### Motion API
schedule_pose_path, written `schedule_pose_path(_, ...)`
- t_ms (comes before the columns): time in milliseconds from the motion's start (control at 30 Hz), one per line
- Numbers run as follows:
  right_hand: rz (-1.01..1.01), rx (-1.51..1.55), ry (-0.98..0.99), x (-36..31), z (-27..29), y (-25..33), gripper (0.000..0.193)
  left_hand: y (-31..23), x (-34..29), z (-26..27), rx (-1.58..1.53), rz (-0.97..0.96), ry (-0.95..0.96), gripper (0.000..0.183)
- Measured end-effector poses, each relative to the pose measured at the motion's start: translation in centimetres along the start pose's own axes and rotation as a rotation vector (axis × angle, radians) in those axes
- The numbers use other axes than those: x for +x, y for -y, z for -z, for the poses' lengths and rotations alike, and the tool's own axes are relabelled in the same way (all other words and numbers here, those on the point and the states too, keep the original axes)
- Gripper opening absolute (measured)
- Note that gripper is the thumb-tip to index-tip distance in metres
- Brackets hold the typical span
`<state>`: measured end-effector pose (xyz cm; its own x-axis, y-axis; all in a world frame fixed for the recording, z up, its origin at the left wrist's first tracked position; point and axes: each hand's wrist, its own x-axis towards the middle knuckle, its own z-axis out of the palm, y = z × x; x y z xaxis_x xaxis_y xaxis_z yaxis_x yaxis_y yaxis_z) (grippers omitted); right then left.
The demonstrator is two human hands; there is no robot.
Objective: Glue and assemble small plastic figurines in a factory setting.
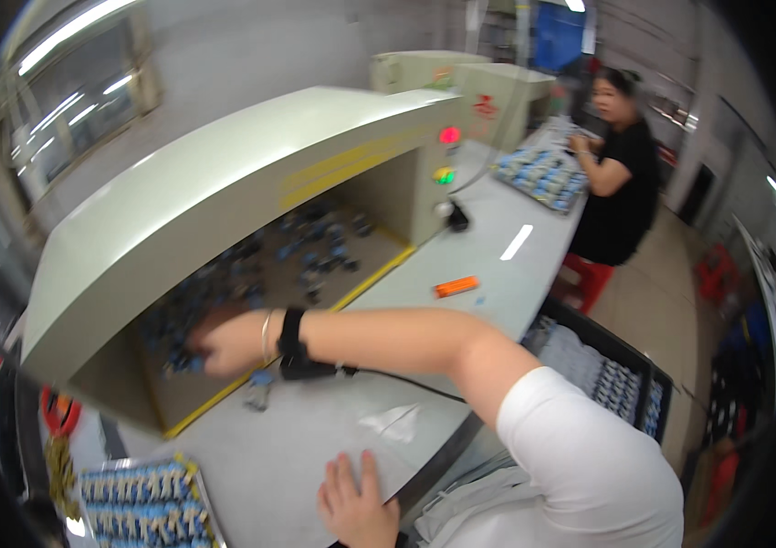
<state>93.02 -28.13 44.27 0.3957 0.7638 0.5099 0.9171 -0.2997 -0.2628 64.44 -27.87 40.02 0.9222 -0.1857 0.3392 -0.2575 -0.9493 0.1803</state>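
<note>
My right arm stretches across to the left, and my right hand (228, 342) is inside the opening of a pale green box-shaped machine (214, 173). It is at a heap of small blue and grey parts (178, 329); motion smears its fingers, so whether it grips one cannot be told. A black band with a cable is round that wrist. Palm down on the near edge of the white table (297, 466) rests my left hand (359, 502), fingers apart and holding nothing. One small blue and grey part (258, 391) lies outside the opening, below my right wrist.
A tray (146, 502) with rows of blue and beige parts stands at lower left. An orange tube-like object (456, 287) and a white scrap (394, 423) lie on the table. Black crates (589, 320) of parts stand at right. Another person (621, 173) sits farther back beside a filled tray (543, 173).
</note>
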Motion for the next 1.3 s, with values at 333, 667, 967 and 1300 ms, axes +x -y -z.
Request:
schedule_pose_path(333, 0.428, 0.046, -0.026, -6.1, -1.4, 3.7, 0.006, 1.2, -1.4, -1.3, -0.078, 0.119, 0.052, 0.072)
schedule_pose_path(667, -0.141, -0.091, 0.154, -4.6, 0.7, -5.7, 0.011, 0.7, -2.2, -3.3, -0.117, 0.014, -0.121, 0.055)
schedule_pose_path(967, -0.034, -0.152, -0.018, -7.0, 3.8, 0.3, 0.028, 1.5, -3.3, 1.7, -0.889, -0.056, 0.042, 0.064)
schedule_pose_path(1300, 0.097, 0.019, 0.111, -18.3, 12.8, 13.9, 0.031, -3.6, 0.5, 18.1, -1.424, -0.841, -0.354, 0.053)
